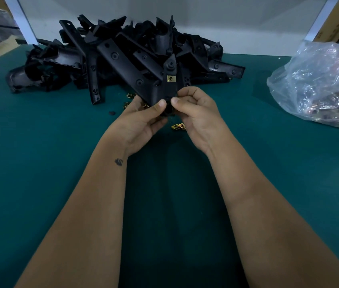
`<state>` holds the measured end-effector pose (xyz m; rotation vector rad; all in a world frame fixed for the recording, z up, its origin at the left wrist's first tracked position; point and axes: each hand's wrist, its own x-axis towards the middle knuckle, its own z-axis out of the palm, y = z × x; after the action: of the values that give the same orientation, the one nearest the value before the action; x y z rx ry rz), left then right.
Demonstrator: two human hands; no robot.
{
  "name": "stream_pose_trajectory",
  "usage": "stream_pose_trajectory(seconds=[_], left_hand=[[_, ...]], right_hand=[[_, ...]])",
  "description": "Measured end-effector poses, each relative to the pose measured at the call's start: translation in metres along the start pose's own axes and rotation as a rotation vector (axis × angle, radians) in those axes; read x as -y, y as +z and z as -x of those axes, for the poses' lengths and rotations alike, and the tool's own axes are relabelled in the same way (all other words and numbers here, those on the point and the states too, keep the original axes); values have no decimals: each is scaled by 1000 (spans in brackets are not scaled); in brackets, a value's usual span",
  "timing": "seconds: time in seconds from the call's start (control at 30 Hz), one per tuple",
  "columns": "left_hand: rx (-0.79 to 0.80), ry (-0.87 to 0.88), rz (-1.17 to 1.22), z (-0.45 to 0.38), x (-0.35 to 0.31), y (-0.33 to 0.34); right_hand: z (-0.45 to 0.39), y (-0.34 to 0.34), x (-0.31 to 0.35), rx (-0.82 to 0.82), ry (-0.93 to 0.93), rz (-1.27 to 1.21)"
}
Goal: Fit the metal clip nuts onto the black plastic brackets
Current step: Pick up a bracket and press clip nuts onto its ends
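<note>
A green table (39, 163) fills most of the view. At its far edge lies a big heap of black brackets (106, 57), tangled over one another. To the right sits a clear plastic bag (318, 86) with small metal pieces inside.

Both bare forearms reach in from the bottom and meet near the middle. The left hand (141, 121) and the right hand (193, 113) hold one bracket (164, 90) above the table, just in front of the heap. The left fingers curl around its lower end, thumb on top; the right hand pinches the same end from the other side, its thumb almost touching the left thumb.

A gold clip nut (171, 78) sits on the held bracket's upright arm. Loose clip nuts (178, 127) lie on the table just beneath the right hand, and a few more (128, 96) by the left hand's fingers.
</note>
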<state>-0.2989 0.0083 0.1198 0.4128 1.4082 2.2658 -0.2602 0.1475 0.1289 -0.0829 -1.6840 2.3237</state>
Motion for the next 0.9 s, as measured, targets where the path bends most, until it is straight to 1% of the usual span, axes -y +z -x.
stream_pose_trajectory(seconds=[0.17, 0.23, 0.3, 0.47, 0.57, 0.67, 0.77, 0.83, 0.9], left_hand=[[76, -52, -62, 1, -4, -13], [83, -71, -73, 1, -6, -17], [76, -62, -74, 2, -6, -16], [-13, 49, -52, 0, 0, 0], [-20, 10, -52, -1, 1, 1], [20, -55, -53, 0, -1, -3], [49, -71, -71, 1, -2, -5], [42, -59, -83, 1, -1, -4], [5, -18, -94, 0, 0, -1]], right_hand=[[1, -2, 2, 81, 6, 132], [2, -2, 2, 98, 13, 174], [2, -1, 1, 84, 21, 146], [-1, 4, -1, -25, 7, -30], [-1, 1, -2, -20, 22, -10], [0, -2, -1, 43, 52, 25], [1, -4, 1, 78, 71, 84], [1, -3, 1, 58, 73, 117], [1, 0, -1, -16, 40, 145]])
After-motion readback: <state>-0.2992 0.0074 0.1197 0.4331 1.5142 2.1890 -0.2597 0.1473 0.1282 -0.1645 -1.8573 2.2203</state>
